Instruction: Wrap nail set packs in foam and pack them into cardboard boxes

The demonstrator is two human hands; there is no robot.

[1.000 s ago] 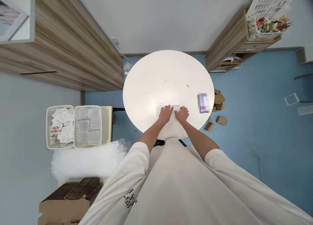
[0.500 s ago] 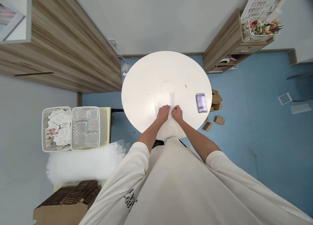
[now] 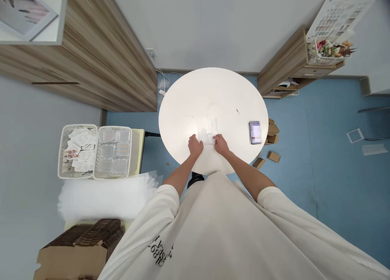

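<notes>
On the round white table point(image 3: 213, 89) lies a small clear plastic bag point(image 3: 208, 133), hard to see against the top. My left hand point(image 3: 195, 145) grips its left edge with curled fingers. My right hand point(image 3: 220, 144) pinches its right edge. The hands are a short way apart, near the table's front edge. What the bag holds I cannot make out.
A phone point(image 3: 255, 132) lies at the table's right side. Small cardboard boxes point(image 3: 270, 150) are scattered on the blue floor. To the left stand white baskets point(image 3: 97, 151) with cards and clear cases, a foam roll point(image 3: 106, 199) and a cardboard box point(image 3: 76, 251).
My hands were close together over the bag; now they have drawn apart to its two sides. The view has shifted slightly.
</notes>
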